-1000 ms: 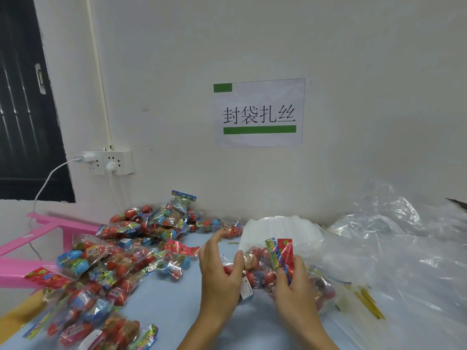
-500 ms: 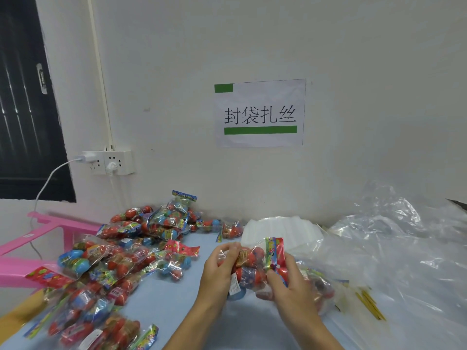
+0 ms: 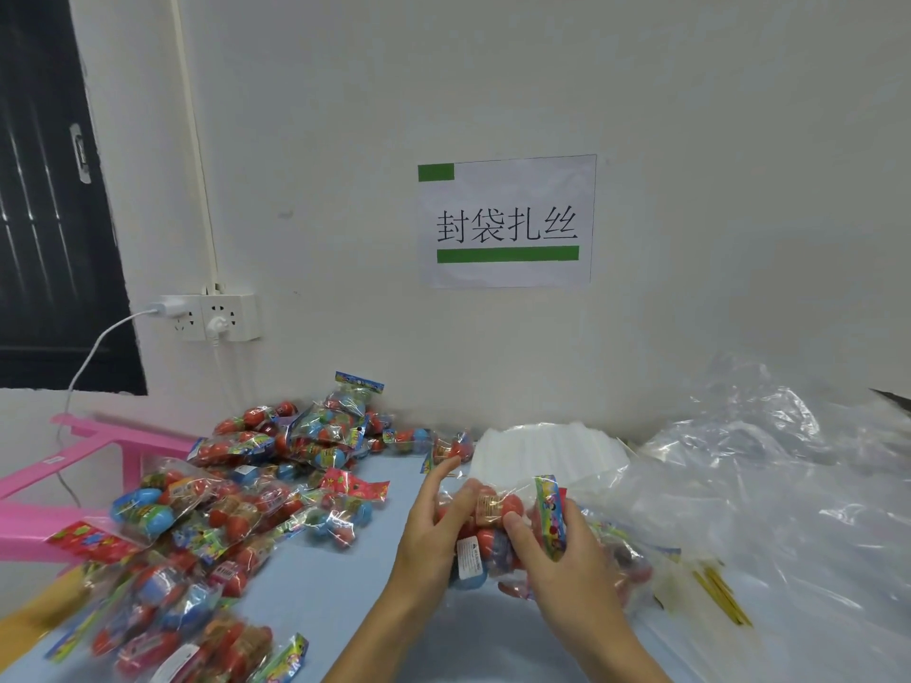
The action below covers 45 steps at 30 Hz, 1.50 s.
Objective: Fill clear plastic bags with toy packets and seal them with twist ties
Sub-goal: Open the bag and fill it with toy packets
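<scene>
Head view is showing both hands gripping a clear bag of toy packets [image 3: 493, 534] at mid worktop [image 3: 335, 574]; left hand [image 3: 434, 539] fingers are curling on its left side, right hand [image 3: 567, 559] fingers are clamping its right side. Loose packets [image 3: 236, 505] are crowding the left edge, plastic sheeting [image 3: 764, 510] the right, twist ties [image 3: 719, 591] beside it. Since half a second ago, the left index finger is lifting off the bag
</scene>
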{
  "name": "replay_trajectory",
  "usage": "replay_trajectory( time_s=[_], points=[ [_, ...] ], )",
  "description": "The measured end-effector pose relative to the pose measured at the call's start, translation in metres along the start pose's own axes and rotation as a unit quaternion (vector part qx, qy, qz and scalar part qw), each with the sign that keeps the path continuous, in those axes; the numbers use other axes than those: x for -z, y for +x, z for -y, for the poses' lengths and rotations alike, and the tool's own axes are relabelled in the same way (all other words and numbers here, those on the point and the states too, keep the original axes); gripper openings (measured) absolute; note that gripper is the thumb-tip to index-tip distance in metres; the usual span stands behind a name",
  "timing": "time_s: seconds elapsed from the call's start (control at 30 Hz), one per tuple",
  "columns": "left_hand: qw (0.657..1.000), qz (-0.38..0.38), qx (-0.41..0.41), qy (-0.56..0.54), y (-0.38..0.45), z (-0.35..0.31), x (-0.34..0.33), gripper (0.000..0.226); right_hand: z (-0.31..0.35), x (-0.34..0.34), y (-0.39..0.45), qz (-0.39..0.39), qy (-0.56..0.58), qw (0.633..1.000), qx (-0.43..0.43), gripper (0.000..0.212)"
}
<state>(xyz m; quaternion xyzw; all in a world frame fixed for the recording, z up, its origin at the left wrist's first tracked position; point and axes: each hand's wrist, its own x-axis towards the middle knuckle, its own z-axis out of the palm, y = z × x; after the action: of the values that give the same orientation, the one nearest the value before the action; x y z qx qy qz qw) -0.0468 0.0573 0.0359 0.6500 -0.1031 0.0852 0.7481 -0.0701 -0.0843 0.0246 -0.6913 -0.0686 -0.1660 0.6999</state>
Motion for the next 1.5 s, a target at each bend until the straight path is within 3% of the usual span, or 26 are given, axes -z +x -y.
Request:
replay_trajectory(
  time_s=[0.13, 0.33, 0.6, 0.73, 0.9, 0.97, 1.1, 1.23, 1.33, 1.4, 1.5],
  points=[
    [0.998, 0.058, 0.021, -0.028, -0.002, 0.001, -0.002, 0.056, -0.007, 0.002, 0.004, -0.031, -0.011, 0.999, -0.01, 0.018],
    [0.999, -0.012, 0.014, 0.03, 0.001, 0.002, -0.001, 0.063, -0.009, 0.005, 0.009, -0.016, -0.015, 0.999, -0.024, 0.024],
    [0.996, 0.009, 0.086, 0.023, 0.008, 0.002, 0.004, 0.043, -0.003, 0.007, 0.002, 0.002, -0.097, 0.995, 0.007, 0.027],
    [0.994, -0.051, 0.051, 0.081, 0.005, 0.006, -0.004, 0.033, -0.001, 0.002, -0.004, 0.032, -0.088, 0.995, 0.016, 0.031],
    [0.987, -0.113, -0.015, 0.11, 0.003, 0.006, -0.002, 0.024, 0.002, 0.001, -0.007, 0.091, -0.066, 0.994, -0.016, 0.056],
    [0.985, -0.118, -0.035, 0.125, 0.002, 0.006, -0.002, 0.023, 0.003, 0.001, -0.007, 0.11, -0.017, 0.993, -0.045, 0.049],
    [0.975, -0.108, -0.062, 0.183, -0.002, 0.009, -0.004, 0.04, 0.004, -0.004, -0.006, 0.116, 0.022, 0.99, -0.072, 0.013],
    [0.975, -0.087, -0.065, 0.194, -0.004, 0.01, -0.006, 0.049, 0.001, -0.009, -0.006, 0.045, 0.038, 0.994, -0.088, 0.018],
    [0.988, -0.061, -0.049, 0.135, -0.004, 0.007, -0.009, 0.051, 0.003, -0.009, -0.007, 0.012, 0.032, 0.997, -0.063, 0.015],
    [0.996, -0.034, -0.017, 0.083, -0.004, 0.006, -0.012, 0.055, 0.004, -0.008, -0.007, -0.004, 0.031, 0.998, -0.061, 0.016],
    [0.994, -0.038, -0.01, 0.105, -0.006, 0.003, -0.016, 0.06, 0.006, -0.008, -0.007, 0.0, 0.015, 0.999, -0.047, 0.015]
  ],
)
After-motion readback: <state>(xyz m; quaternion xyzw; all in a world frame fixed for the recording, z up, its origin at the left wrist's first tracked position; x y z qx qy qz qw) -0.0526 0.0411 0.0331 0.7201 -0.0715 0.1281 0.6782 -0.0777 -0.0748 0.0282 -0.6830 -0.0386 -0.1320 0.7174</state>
